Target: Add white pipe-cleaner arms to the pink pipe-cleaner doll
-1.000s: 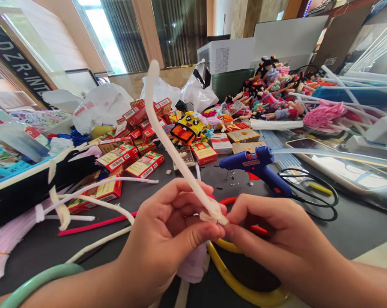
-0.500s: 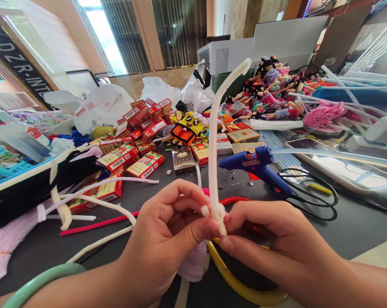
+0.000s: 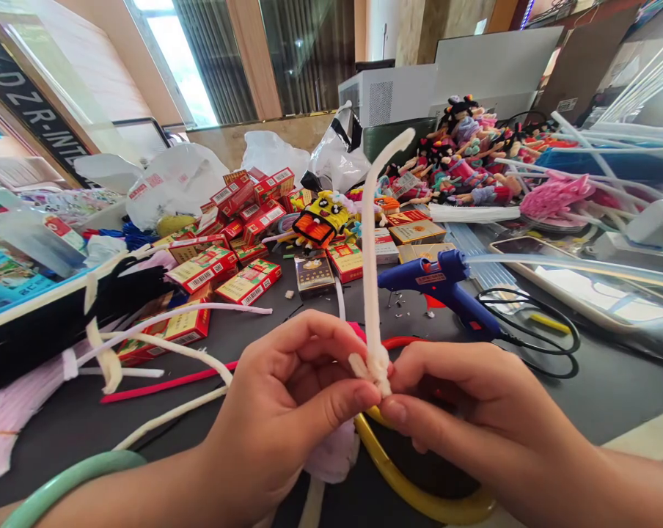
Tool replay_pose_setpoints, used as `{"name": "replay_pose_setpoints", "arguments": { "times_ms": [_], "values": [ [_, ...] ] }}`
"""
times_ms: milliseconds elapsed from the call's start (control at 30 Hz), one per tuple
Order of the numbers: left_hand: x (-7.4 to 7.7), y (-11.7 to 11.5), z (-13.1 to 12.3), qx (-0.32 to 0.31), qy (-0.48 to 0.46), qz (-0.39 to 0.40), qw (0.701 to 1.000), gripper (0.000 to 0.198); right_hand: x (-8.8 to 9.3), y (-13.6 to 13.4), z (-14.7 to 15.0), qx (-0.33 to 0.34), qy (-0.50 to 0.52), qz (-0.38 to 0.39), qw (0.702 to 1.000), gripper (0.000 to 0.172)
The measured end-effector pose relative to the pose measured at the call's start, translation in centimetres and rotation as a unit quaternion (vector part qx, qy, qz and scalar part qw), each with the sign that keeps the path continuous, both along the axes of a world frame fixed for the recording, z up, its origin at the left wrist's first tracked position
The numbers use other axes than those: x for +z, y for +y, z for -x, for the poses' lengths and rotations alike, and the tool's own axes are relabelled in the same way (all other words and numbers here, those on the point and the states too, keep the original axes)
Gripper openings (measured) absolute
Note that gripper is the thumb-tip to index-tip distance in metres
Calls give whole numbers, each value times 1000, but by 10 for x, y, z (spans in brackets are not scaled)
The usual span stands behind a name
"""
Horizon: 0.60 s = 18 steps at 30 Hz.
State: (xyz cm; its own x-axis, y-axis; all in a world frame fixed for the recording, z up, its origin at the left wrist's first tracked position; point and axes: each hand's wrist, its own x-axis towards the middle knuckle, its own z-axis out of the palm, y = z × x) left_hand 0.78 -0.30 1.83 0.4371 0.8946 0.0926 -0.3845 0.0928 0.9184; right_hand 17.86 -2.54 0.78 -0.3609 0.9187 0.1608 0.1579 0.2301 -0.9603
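Between my two hands stands a cream-white fuzzy pipe cleaner (image 3: 372,271), its long end rising and curving right at the top. Its lower end is twisted into a small knot with a short stub sticking out leftward. My left hand (image 3: 292,389) pinches this knot between thumb and forefinger. From the other side, the thumb and forefinger of my right hand (image 3: 474,411) close on it too. Behind and below the hands lie a yellow curved tube (image 3: 419,499) and a pale lilac fuzzy piece (image 3: 331,455), partly hidden by my left hand.
A blue glue gun (image 3: 441,282) with a black cord lies right of centre. Red boxes (image 3: 204,268) pile up at left, near a yellow fuzzy figure (image 3: 325,220). Small dolls (image 3: 469,161) heap at the back right. Loose pipe cleaners (image 3: 171,345) cross the left side.
The upright pipe cleaner's top has dipped slightly lower and shifted left. At the knot, the short stub now points out more plainly to the left. Both hands have moved only a little.
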Motion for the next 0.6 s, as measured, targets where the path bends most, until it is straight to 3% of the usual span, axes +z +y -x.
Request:
{"name": "replay_pose_setpoints", "arguments": {
  "times_ms": [200,367,467,533,600],
  "values": [
    [-1,1,1,-2,10,10,1000,17,-2,1,0,-7,-12,-35,999,20],
    [-2,-2,4,7,4,12,1000,11,-4,1,-2,-8,-105,-157,982,14],
    [-4,-4,6,14,-8,11,1000,12,-5,-1,-7,-39,-231,-282,930,16],
    [-5,-5,9,9,-8,6,1000,12,-5,-4,-12,-74,-343,-355,866,14],
    [-6,-5,10,10,-5,-2,1000,12,-6,-9,-17,-94,-425,-395,809,26]
  ]
}}
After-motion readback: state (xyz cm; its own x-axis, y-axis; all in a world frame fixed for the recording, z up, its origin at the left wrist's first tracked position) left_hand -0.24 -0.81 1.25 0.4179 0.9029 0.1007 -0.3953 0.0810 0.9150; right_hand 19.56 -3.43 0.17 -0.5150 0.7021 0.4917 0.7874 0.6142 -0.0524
